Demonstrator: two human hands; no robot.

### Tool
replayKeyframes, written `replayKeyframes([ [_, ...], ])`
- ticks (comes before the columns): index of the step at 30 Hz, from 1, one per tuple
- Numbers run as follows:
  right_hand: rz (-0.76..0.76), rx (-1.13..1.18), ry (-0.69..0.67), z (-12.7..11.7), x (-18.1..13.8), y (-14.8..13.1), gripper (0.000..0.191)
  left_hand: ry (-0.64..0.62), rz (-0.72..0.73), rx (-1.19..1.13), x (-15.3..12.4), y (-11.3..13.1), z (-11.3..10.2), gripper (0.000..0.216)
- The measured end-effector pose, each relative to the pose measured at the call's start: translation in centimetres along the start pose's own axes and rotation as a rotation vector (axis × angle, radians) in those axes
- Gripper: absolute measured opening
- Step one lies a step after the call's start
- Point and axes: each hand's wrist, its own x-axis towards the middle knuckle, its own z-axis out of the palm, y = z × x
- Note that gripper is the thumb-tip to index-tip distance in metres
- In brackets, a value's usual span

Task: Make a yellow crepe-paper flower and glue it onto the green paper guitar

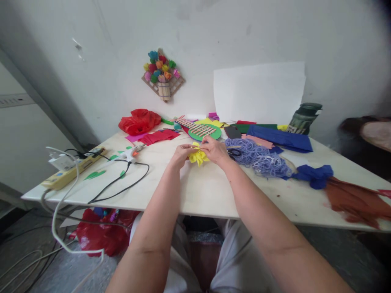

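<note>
A yellow crepe paper flower (198, 157) is held between my two hands above the middle of the table. My left hand (181, 154) is closed on its left side. From the right, my right hand (214, 149) pinches the top of the flower with thumb and fingers. Just behind my hands lies a green disc (216, 132) with a lattice of thin sticks (201, 128) on it. A pair of black-handled scissors (234, 152) rests right of my right hand, beside a heap of lilac yarn (259, 156).
A hot glue gun (130, 154) with a looped black cord lies left, near a power strip (73, 169) and green paper leaves (94, 175). Red plastic (140, 121), blue paper (279, 138), brown paper (356, 199) and a dark bottle (305, 118) surround the work area. A flower decoration (163, 75) hangs on the wall.
</note>
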Motion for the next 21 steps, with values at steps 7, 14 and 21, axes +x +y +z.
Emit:
replayKeyframes([
  [7,-0.044,0.094,0.073,0.7,0.7,-1.2,0.026,0.010,0.009,0.129,-1.8,2.9,-1.3,0.031],
  [14,-0.157,0.204,0.197,1.4,3.2,-4.8,0.036,0.153,0.113,0.217,-3.7,5.4,-6.5,0.030],
  [21,0.025,0.313,0.105,4.8,6.4,-11.7,0.036,0.723,0.291,-0.056,-7.0,7.3,-16.0,0.031],
])
